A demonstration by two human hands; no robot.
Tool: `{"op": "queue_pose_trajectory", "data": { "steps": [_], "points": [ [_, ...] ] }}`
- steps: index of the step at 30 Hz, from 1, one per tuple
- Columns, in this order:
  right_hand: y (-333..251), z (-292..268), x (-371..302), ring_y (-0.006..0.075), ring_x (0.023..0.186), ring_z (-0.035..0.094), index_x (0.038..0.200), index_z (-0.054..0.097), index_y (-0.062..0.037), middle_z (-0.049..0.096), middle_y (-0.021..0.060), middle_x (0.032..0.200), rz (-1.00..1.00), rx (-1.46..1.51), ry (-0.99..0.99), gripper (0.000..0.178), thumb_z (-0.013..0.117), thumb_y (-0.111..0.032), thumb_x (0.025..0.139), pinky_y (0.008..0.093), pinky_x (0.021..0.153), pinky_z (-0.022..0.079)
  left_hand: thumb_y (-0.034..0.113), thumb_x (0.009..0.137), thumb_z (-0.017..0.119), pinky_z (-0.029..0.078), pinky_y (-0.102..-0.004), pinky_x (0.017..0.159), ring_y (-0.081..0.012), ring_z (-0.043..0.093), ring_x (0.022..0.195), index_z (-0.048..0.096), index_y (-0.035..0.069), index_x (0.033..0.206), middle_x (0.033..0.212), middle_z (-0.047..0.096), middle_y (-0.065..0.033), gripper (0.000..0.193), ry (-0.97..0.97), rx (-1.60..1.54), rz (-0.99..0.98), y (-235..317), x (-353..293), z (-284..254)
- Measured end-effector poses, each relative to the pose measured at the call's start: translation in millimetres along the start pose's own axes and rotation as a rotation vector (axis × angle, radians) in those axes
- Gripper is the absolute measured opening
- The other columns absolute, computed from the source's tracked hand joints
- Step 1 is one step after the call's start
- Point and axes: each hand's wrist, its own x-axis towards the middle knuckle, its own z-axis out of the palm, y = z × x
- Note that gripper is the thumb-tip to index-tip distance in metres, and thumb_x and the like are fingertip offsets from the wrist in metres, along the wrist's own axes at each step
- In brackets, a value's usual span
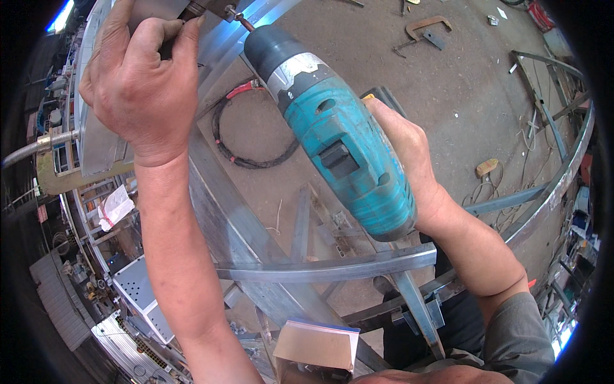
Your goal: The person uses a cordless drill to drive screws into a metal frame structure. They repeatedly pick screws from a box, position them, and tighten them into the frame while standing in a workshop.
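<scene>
My right hand [409, 144] is wrapped round the grip of a teal and black cordless drill [348, 153], mostly hidden behind its body. The drill points to the upper left, its black chuck [272, 48] holding a short bit [244, 23]. The bit's tip meets a small metal fastener [232, 12] at a metal workpiece [157, 9] along the top edge. To the left, my left hand [144, 83] is closed, thumb and index finger pinching a small dark cylindrical part [193, 10] against the workpiece. Its other fingers are curled and partly hidden.
Below the drill, a steel bar [332, 265] crosses a wide steel beam [240, 224]. An open cardboard box [316, 345] sits close to my body. A coiled black cable [220, 137] and a clamp [427, 29] lie on the floor. A curved metal frame [553, 185] stands right.
</scene>
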Motion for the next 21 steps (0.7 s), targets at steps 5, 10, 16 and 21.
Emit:
{"op": "queue_pose_trajectory", "data": {
  "steps": [5, 10, 16, 21],
  "points": [
    [0.0, 0.8, 0.4, 0.0362, 0.087, 0.070, 0.112, 0.065, -0.0092, 0.071, 0.0141, 0.092, -0.023, 0.006, 0.013, 0.044, 0.082, -0.022, 0.074, 0.0426, 0.077, 0.056, 0.027, 0.080, 0.087, 0.059, -0.0308, 0.080, -0.0173, 0.075, 0.095, 0.074, 0.014, 0.074, 0.129, 0.072, 0.0010, 0.020, 0.011, 0.021, 0.025, -0.5, 1.0, 0.4],
    [-0.7, -0.6, -0.3, 0.0359, 0.087, 0.071, 0.112, 0.065, -0.0091, 0.071, 0.0140, 0.092, -0.012, -0.018, -0.005, 0.043, 0.082, -0.021, 0.074, 0.0428, 0.077, 0.056, 0.026, 0.081, 0.087, 0.059, -0.0305, 0.080, -0.0175, 0.075, 0.095, 0.074, 0.013, 0.075, 0.128, 0.073, 0.0004, 0.019, -0.001, 0.030, 0.023, 0.4, 0.5, -1.6],
    [-0.7, 0.7, -0.2, 0.0354, 0.087, 0.071, 0.112, 0.064, -0.0086, 0.071, 0.0140, 0.092, -0.017, -0.024, 0.002, 0.043, 0.082, -0.022, 0.074, 0.0428, 0.078, 0.056, 0.028, 0.081, 0.087, 0.058, -0.0305, 0.079, -0.0168, 0.074, 0.094, 0.073, 0.014, 0.074, 0.128, 0.072, 0.0014, 0.021, -0.009, 0.048, 0.029, -0.2, 1.1, -1.3],
    [-0.4, -0.3, 0.7, 0.0353, 0.088, 0.071, 0.112, 0.064, -0.0083, 0.071, 0.0141, 0.093, -0.035, -0.035, 0.002, 0.044, 0.082, -0.022, 0.074, 0.0425, 0.078, 0.056, 0.028, 0.081, 0.087, 0.058, -0.0305, 0.079, -0.0164, 0.074, 0.094, 0.073, 0.014, 0.074, 0.129, 0.072, 0.0012, 0.021, -0.004, 0.041, 0.022, -0.7, 0.7, -0.7]
  ]
}}
